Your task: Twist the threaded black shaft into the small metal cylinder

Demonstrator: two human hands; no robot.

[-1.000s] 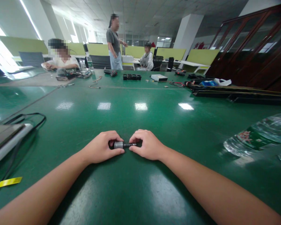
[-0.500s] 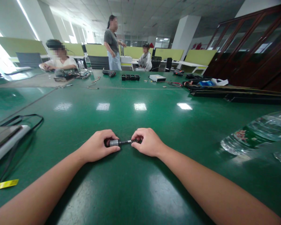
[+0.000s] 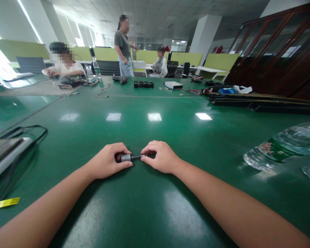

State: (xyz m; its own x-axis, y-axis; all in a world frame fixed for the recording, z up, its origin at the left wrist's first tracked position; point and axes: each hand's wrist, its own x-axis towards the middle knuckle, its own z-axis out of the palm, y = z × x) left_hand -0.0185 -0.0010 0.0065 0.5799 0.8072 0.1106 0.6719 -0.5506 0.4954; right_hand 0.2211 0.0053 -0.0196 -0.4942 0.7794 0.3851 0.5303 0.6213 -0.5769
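Note:
In the middle of the near tabletop lies a small tool that looks like a screwdriver (image 3: pixel 126 157), with a short grey cylindrical body and a thin dark shaft pointing right. My left hand (image 3: pixel 111 160) curls around its grey body, thumb below and fingers above. My right hand (image 3: pixel 161 156) pinches the silver far end of the shaft between thumb and fingertips. What lies inside that pinch is partly hidden. Both forearms rest low over the green table (image 3: pixel 155 193).
Water bottles (image 3: pixel 276 150) lie at the right. A white device (image 3: pixel 12 153) with a black strap sits at the left edge. Farther back are a black slotted part (image 3: pixel 144 84), a silver box (image 3: pixel 173 85) and long black rails (image 3: pixel 268 102). Several people are beyond.
My right hand has shifted slightly left, closer to my left hand, so less of the shaft shows. My left hand has stayed where it was.

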